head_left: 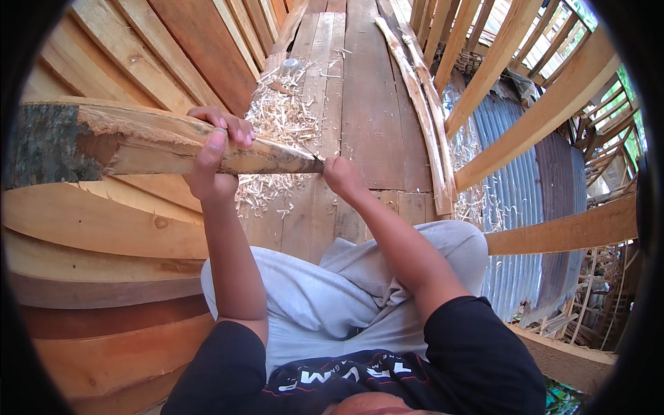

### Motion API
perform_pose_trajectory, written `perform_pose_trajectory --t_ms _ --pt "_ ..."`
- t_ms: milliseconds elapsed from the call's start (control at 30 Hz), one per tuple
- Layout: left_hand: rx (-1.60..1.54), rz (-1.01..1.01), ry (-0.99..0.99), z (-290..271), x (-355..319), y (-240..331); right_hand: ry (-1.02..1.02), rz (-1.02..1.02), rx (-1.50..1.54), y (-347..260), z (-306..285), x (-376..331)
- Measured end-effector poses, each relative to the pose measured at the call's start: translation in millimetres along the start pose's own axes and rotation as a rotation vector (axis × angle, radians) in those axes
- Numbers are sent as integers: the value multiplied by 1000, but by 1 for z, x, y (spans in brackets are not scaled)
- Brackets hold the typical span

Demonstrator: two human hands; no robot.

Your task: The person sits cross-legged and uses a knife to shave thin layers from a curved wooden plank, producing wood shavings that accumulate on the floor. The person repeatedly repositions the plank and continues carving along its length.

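Note:
A long piece of wood (159, 149) stretches in from the left, tapering toward the middle of the view. Dark bark covers its wide left end, while pale cut wood shows along its upper side. My left hand (220, 149) is wrapped round it, thumb and fingers on top. At the narrow end my right hand (341, 176) is closed in a fist. A thin dark blade, apparently a knife (317, 157), sticks out from that fist against the wood; its handle is hidden in my fingers.
Curled wood shavings (285, 114) lie over the plank floor (370, 124). Two peeled poles (420, 104) lie lengthwise to the right, beside slanting wooden rails (539, 117) and corrugated metal sheets (512, 194). A board wall (124, 207) curves along the left. My crossed legs (304, 290) are below.

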State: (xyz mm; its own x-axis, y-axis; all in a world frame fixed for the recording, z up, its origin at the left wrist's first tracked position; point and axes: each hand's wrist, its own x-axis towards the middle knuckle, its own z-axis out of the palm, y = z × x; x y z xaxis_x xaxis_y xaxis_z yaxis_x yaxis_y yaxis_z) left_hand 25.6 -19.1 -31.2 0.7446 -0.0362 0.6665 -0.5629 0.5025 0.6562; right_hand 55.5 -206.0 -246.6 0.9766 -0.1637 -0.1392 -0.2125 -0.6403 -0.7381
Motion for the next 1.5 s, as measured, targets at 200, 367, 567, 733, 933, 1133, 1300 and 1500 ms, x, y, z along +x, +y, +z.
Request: perform_pose_trajectory --t_ms 200,367,567,733,933,1133,1300,1500 --pt "-17 -27 -58 -11 1 10 2 -119 -301 -8 -16 6" --pt "-28 -31 -101 -4 -1 6 13 -158 -294 18 -35 9" --pt "35 -19 -26 -7 1 8 -118 -78 -7 -84 -38 -35" --pt "77 -19 8 -6 1 1 -80 6 -72 -15 -14 -5" --pt "103 -17 35 -7 0 8 -159 -143 -154 -78 -48 -39" --pt "111 -12 23 3 0 1 -86 7 -215 -25 -23 -5" --pt "118 6 -15 -5 -2 8 -116 -88 -34 -95 -59 -42" --pt "103 -17 37 5 -2 1 -52 8 -187 -24 -27 -9"
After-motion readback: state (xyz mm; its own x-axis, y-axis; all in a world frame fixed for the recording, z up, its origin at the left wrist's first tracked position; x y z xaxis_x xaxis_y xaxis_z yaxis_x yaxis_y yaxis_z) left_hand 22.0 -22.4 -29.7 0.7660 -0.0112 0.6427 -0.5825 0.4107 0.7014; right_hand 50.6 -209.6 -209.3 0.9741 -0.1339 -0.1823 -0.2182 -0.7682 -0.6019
